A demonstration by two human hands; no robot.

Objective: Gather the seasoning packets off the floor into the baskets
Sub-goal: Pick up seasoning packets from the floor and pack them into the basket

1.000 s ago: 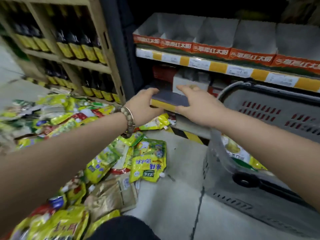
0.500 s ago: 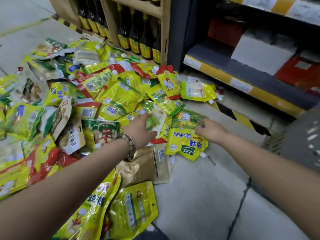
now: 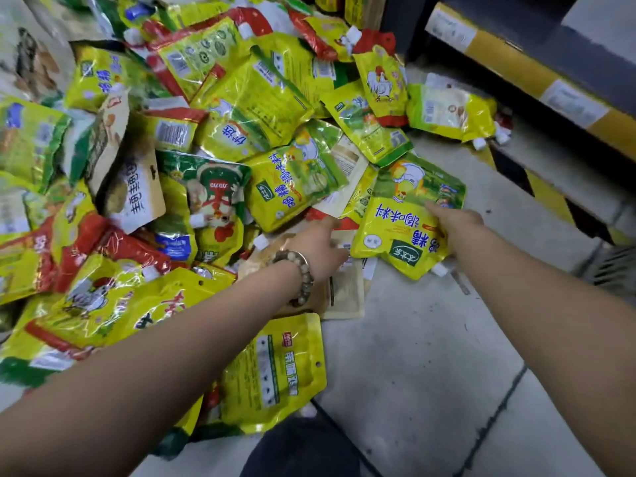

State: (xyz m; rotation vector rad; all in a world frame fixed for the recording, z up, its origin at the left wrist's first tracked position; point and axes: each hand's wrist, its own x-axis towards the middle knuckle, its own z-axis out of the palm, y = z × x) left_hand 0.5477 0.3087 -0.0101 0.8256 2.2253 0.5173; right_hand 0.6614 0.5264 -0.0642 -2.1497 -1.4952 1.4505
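Note:
A heap of seasoning packets [image 3: 213,139], mostly yellow with some red and green, covers the floor on the left and centre. At its near right edge lies a yellow packet with blue characters and a chicken picture [image 3: 401,223]. My right hand [image 3: 452,223] grips that packet by its right side, fingers on top. My left hand [image 3: 318,244], a bead bracelet on its wrist, reaches to the packet's left edge with fingers stretched forward over a tan pouch [image 3: 344,290]. A grey slotted corner of a basket [image 3: 616,268] shows at the right edge.
A low store shelf with a yellow price rail [image 3: 516,63] runs along the upper right. Its base carries a black and yellow hazard stripe [image 3: 540,191]. Bare grey concrete floor [image 3: 430,356] lies between the heap and the shelf. My dark-clothed knee [image 3: 303,449] is at the bottom.
The view has dropped from the shelf and basket onto the heap. Both hands left the shelf edge and came down; my right hand has closed on the yellow packet.

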